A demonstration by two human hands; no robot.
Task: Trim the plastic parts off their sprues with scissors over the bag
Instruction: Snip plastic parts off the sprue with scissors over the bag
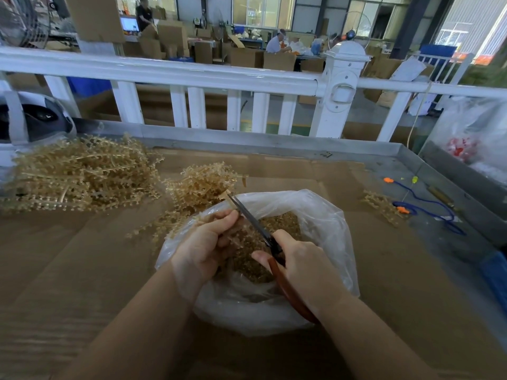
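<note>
Left hand (204, 242) curled round a sprue (233, 239), right hand (299, 266) gripping scissors (255, 223), both directly above the bag (326, 215) so trimmed parts (277, 223) drop inside. Untrimmed pile (82, 174) left of bag, within reach.

The counter (384, 256) was lined with flat brown cardboard and edged by a grey metal lip, and right behind it ran a white railing (192, 75) with square balusters and a capped post (341, 86). Beyond the rail the hall opened out: stacks of cardboard boxes (170, 39) across a grey floor with a green stripe, a lit screen (129, 24) at the back, blue bins (87, 86) low down. Daylight came in through big windows (263, 9) on the far wall, a fan (22, 20) stood at upper left, and a clear plastic sack (472, 133) slumped at the right edge.
</note>
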